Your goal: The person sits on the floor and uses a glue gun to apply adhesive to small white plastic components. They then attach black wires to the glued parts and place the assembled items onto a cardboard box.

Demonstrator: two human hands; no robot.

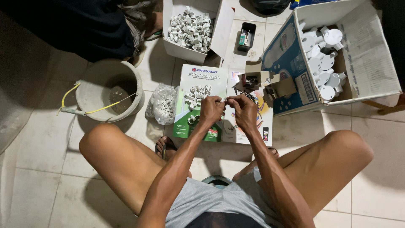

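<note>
My left hand (pixel 211 109) and my right hand (pixel 244 110) meet over a flattened printed carton (pixel 198 80) on the floor. Both pinch one small white clip (pixel 224 101) between their fingertips; it is mostly hidden by the fingers. A loose heap of white clips (pixel 197 93) lies on the carton just left of my left hand. A small open brown box (pixel 255 79) with dark screws beside it sits just beyond my right hand.
An open box of white clips (pixel 190 26) stands at the back. A large carton of white round fittings (pixel 325 59) is at right. A clear bag of clips (pixel 162 104), a grey bucket (pixel 107 90) and another person's dark clothing (pixel 84 25) lie left.
</note>
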